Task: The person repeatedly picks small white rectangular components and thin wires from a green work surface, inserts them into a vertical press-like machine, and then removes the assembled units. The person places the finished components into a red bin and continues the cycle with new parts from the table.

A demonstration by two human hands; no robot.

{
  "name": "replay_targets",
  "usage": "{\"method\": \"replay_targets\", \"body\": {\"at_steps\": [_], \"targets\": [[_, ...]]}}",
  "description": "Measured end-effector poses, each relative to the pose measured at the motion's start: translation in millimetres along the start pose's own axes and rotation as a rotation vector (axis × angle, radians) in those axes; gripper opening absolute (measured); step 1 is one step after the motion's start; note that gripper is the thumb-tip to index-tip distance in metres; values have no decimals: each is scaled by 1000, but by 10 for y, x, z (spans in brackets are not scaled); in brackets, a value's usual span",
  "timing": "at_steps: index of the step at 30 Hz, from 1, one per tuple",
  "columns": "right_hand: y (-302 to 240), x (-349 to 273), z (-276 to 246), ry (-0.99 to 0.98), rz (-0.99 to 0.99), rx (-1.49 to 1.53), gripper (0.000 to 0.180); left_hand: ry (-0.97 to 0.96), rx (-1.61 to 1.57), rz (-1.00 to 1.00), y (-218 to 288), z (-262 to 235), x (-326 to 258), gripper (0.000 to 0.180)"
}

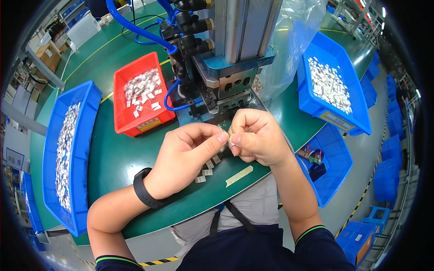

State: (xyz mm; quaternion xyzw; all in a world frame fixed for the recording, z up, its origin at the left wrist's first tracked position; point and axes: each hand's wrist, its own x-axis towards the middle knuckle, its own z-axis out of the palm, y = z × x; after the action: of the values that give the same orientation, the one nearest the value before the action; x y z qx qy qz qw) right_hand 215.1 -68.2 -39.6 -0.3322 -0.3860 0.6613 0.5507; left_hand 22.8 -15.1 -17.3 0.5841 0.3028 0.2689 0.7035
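Observation:
My two hands meet in front of the press machine (228,86), above the green table. My right hand (260,140) is closed in a pinch on a small white part (231,142), mostly covered by the fingers. My left hand (183,156), with a black band on its wrist, pinches thumb against forefinger beside it. A thin pale strand shows at those fingertips, but what they hold is too small to make out. Several small whitish block-like parts (207,172) lie on the table beneath my hands, partly hidden by the left one.
A red bin (121,101) and a long blue bin (83,149), both with small white parts, stand left. Another blue bin (312,97) of white parts is at right, above a blue bin (337,167) with mixed items. Tape (239,176) sticks near the edge. Blue hoses (149,36) loop behind.

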Motion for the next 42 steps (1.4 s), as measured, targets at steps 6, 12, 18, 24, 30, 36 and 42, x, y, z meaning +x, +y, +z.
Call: {"method": "replay_targets", "body": {"at_steps": [6,12,18,24,30,36,42], "targets": [[-11,-23,114,106,100,-49,13,39,-10,49,-29,-36,-1,16],[122,-69,196,123,45,-85,12,48,-42,80,-46,-62,15,16],[141,-89,182,120,33,-87,14,47,-57,14,-34,-35,11,15],[154,-107,158,109,38,-58,15,30,-108,-9,-70,-45,27,15],[156,-131,176,135,10,-168,13,14,-30,62,-69,-27,11,15],[181,-122,188,123,-95,-276,12,-8,-30,45,-82,-51,7,14],[165,-157,165,110,-84,-339,13,-6,-69,8,-54,-30,-21,15]]}}
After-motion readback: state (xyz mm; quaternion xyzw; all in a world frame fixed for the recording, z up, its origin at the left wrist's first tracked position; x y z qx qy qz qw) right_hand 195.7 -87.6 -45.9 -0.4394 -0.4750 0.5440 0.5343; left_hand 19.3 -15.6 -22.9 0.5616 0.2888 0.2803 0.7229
